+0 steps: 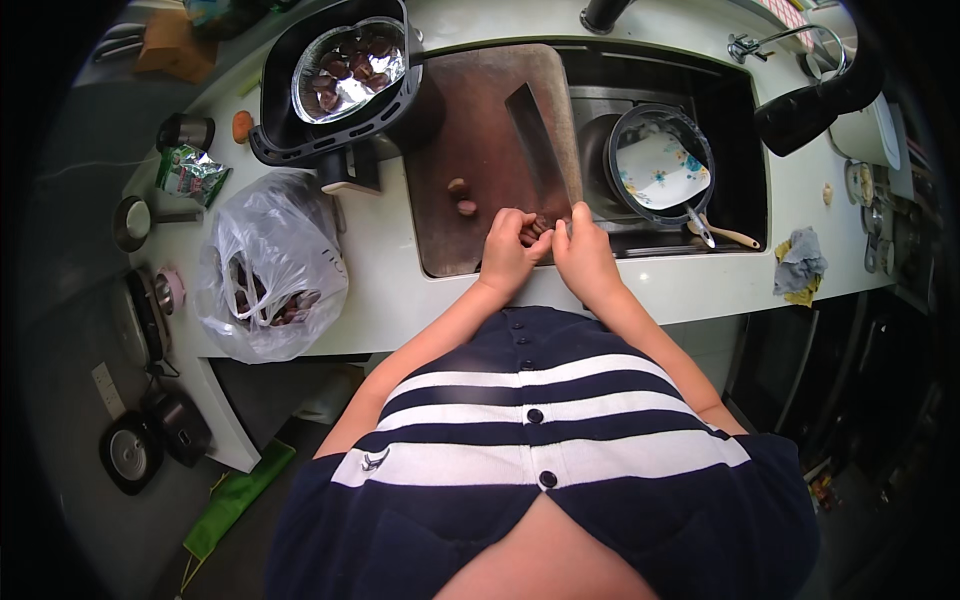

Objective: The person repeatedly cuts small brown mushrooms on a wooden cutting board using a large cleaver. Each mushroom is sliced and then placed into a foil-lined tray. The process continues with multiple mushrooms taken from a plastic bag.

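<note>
My right hand (587,253) is closed around the handle of a broad kitchen knife (536,139), whose dark blade points away from me over the board. The handle is hidden in the grip. Beside it, my left hand (508,253) pinches a brown chestnut (529,231) near the board's front edge; the fingers partly cover it. Beneath both hands is a brown cutting board (465,112), lying across the left part of the sink. Two small chestnut pieces (462,196) rest on it, left of the blade.
A black air fryer basket (274,97) at the back left holds a foil tray (304,86) of chestnuts. A plastic bag (292,225) with more chestnuts stands left. In the sink (739,150) sits a pan (619,180) with a flowered dish (660,169). Cloths (801,262) lie right.
</note>
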